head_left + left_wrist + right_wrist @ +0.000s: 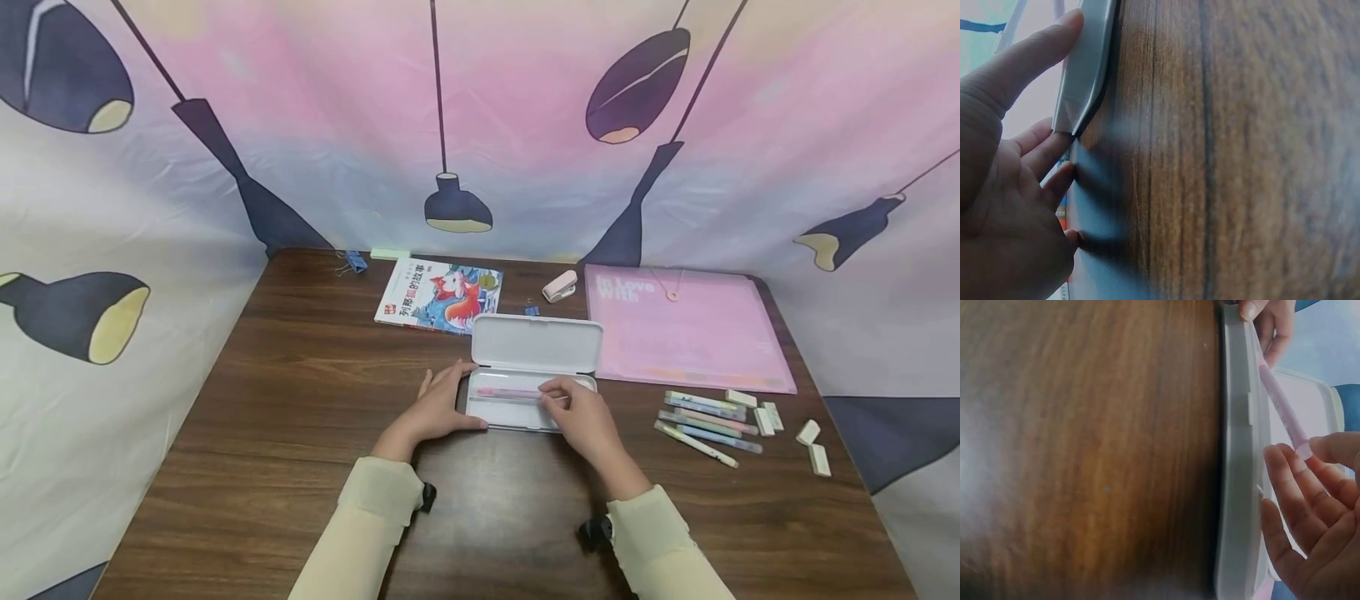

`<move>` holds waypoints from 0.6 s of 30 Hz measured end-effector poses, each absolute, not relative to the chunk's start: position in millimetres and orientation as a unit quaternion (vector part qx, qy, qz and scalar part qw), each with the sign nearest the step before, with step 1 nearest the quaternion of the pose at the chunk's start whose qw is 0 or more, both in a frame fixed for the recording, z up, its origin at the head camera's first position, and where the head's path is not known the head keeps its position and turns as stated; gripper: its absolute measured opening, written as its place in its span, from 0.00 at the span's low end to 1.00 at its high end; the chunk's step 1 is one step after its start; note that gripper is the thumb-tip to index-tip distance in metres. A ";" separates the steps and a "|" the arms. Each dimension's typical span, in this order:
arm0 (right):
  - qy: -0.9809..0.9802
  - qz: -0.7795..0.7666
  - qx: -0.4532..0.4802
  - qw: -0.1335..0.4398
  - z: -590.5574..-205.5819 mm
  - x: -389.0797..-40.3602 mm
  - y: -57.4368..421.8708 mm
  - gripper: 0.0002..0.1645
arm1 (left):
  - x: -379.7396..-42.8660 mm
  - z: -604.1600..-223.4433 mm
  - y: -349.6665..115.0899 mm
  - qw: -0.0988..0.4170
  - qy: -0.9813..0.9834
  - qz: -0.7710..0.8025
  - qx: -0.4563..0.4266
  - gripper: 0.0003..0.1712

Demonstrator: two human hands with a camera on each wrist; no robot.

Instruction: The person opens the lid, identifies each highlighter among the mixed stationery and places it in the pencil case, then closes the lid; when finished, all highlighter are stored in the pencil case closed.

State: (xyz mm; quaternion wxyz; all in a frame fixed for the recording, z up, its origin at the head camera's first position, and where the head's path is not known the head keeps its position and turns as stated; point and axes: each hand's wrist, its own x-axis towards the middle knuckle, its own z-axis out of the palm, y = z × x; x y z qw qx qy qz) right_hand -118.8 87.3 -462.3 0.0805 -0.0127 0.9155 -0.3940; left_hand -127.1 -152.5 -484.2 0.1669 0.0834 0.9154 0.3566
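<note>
One pink pen [510,393] is at the bottom part of a white pencil case [517,415], and I cannot tell if its far end touches the case. The right hand [588,421] pinches the near end of the pen between thumb and fingers. The left hand [435,410] grips the left end of the case, with its thumb at the front edge and a finger at the back. The lid [536,343] is up. Behind the case are a fox book [442,296], a small pink stapler [559,286] and a little blue clip [532,311]. To the right are a big pink folder [690,333], some pens [697,445] and five white erasers [819,460] on the brown table [300,400].
</note>
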 end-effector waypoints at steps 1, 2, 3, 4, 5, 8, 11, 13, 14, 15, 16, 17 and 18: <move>0.917 -0.392 -0.016 0.077 -463.8 -118.6 87.0 0.07 | -127.6 -484.2 -152.5 0.167 0.915 0.357 0.083 0.52; 0.918 -0.389 -0.022 0.072 -465.1 -118.6 86.7 0.06 | -127.9 -484.3 -152.5 0.167 0.915 0.358 0.083 0.52; 0.920 -0.386 -0.029 0.065 -466.1 -118.8 86.5 0.06 | -128.0 -484.2 -152.5 0.167 0.914 0.359 0.083 0.52; 0.922 -0.380 -0.036 0.057 -467.0 -118.8 86.2 0.06 | -128.1 -484.2 -152.5 0.168 0.914 0.360 0.083 0.52; 0.925 -0.375 -0.043 0.048 -467.7 -119.0 86.1 0.06 | -128.3 -484.4 -152.5 0.169 0.914 0.360 0.083 0.52; 0.930 -0.361 -0.063 0.036 -468.3 -118.5 86.1 0.07 | -128.5 -484.5 -152.6 0.170 0.914 0.360 0.084 0.52; 0.930 -0.356 -0.076 0.045 -467.3 -117.7 86.2 0.08 | -128.7 -484.2 -152.8 0.170 0.914 0.358 0.085 0.52; 0.929 -0.357 -0.083 0.054 -465.8 -117.0 86.1 0.09 | -128.7 -484.1 -152.9 0.168 0.915 0.358 0.084 0.52; 0.929 -0.357 -0.085 0.058 -465.1 -116.9 86.1 0.10 | -128.5 -484.1 -153.0 0.167 0.915 0.358 0.084 0.52; 0.928 -0.357 -0.087 0.061 -464.3 -116.5 86.2 0.10 | -128.3 -484.1 -152.9 0.167 0.915 0.357 0.083 0.52; 0.928 -0.356 -0.090 0.063 -463.9 -116.2 86.5 0.10 | -128.0 -484.2 -152.8 0.167 0.916 0.356 0.082 0.52; 0.929 -0.354 -0.091 0.065 -463.2 -115.6 87.1 0.11 | -127.6 -484.3 -152.5 0.167 0.916 0.356 0.081 0.51; 0.930 -0.350 -0.093 0.068 -462.2 -114.3 88.3 0.12 | -127.2 -484.3 -152.2 0.168 0.916 0.356 0.081 0.51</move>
